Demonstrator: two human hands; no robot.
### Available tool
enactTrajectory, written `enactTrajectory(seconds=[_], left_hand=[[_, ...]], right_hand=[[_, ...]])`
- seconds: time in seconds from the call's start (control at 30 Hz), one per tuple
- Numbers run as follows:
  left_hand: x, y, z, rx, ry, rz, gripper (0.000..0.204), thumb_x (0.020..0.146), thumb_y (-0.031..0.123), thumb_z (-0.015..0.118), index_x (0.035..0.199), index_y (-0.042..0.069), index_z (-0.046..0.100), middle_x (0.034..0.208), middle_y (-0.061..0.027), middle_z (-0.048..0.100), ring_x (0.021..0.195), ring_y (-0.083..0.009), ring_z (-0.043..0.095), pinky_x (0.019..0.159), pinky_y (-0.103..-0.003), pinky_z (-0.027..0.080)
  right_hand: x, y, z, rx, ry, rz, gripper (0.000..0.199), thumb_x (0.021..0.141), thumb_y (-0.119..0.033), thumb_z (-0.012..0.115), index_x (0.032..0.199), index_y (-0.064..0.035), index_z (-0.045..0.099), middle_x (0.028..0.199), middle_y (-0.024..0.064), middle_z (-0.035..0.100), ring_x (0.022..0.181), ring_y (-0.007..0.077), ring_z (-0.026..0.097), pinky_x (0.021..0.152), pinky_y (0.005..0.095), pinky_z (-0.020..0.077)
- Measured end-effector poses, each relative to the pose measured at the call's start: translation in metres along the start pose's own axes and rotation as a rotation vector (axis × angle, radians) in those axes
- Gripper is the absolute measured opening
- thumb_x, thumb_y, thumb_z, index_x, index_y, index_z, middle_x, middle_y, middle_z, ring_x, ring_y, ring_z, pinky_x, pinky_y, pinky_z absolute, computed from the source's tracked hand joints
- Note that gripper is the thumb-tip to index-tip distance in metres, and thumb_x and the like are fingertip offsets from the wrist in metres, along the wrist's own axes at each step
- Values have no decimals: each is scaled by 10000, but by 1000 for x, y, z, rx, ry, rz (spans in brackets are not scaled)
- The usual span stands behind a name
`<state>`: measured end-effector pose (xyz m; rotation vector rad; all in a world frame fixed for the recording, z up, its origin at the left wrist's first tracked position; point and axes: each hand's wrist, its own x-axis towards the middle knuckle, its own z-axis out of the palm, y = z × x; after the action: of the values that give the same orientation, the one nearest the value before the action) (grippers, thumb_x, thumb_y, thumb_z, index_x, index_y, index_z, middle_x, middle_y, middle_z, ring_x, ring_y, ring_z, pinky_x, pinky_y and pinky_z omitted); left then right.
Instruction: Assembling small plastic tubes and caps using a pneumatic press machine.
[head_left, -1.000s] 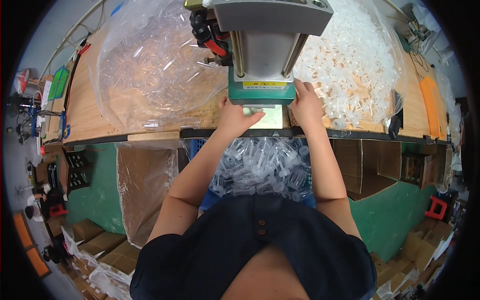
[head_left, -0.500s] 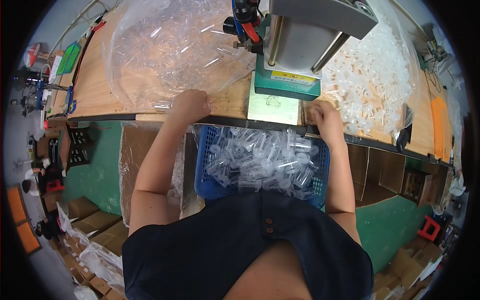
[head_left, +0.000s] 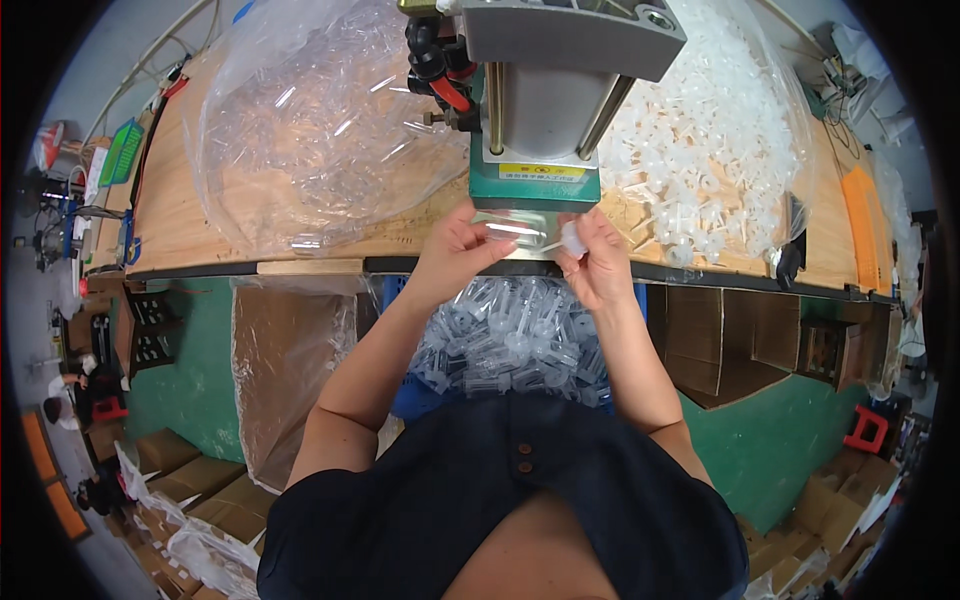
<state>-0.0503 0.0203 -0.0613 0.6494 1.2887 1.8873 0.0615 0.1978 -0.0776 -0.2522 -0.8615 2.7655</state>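
In front of the green and grey press [head_left: 535, 185], my two hands face each other over its metal plate. My left hand [head_left: 457, 258] is closed on a clear plastic tube [head_left: 516, 232], which lies sideways. Pinched in my right hand [head_left: 600, 262] is a white plastic cap with a thin stem [head_left: 572, 240], its stem pointing toward the tube's end. Whether stem and tube touch, I cannot tell. Below the table edge, a blue basket [head_left: 400, 398] holds many clear tubes with white caps [head_left: 510, 335].
Clear tubes [head_left: 330, 130] lie heaped in a plastic bag at the left of the wooden table [head_left: 170, 230]. White stemmed caps [head_left: 690, 150] are heaped at the right. An open cardboard box [head_left: 740, 340] stands below on the right, near a red stool [head_left: 865, 428].
Both hands have come inward from the table's edge to the front of the press. A clear tube now shows in my left hand and a white stemmed cap in my right.
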Motion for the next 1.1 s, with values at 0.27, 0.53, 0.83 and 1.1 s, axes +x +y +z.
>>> enactTrajectory(seconds=[0.27, 0.53, 0.83, 1.1], left_hand=[[-2, -18, 13, -385, 37, -54, 385, 842, -35, 629, 1195, 59, 509, 1194, -114, 585, 1094, -235, 599, 955, -344, 487], [1, -14, 20, -341, 85, -38, 356, 837, -58, 638, 1142, 64, 502, 1170, -85, 558, 1091, -210, 586, 962, -346, 473], [-6, -8, 30, -192, 29, 8, 386, 800, -22, 685, 1142, 58, 525, 1059, -81, 597, 1035, -208, 611, 875, -326, 499], [19, -22, 4, 1054, 131, 269, 522, 676, 291, 777, 1134, 102, 614, 1134, -103, 612, 1061, -300, 559, 914, -466, 387]], right_hand=[[4, 5, 4, 79, 37, -114, 151, 969, -227, 542, 1030, -88, 547, 855, 26, 585, 612, 78, 482, 502, 214, 409], [1, -1, 14, 390, 154, 93, 183, 990, -175, 465, 1093, -56, 558, 863, 46, 605, 621, 107, 527, 518, 229, 435], [-13, -5, 31, -520, 127, 6, 234, 990, -234, 508, 1127, -46, 536, 896, -1, 563, 648, 60, 461, 560, 214, 408], [-4, -6, 12, -899, 91, -176, 178, 967, -197, 552, 1062, -49, 522, 778, -22, 528, 669, 46, 496, 599, 197, 414]])
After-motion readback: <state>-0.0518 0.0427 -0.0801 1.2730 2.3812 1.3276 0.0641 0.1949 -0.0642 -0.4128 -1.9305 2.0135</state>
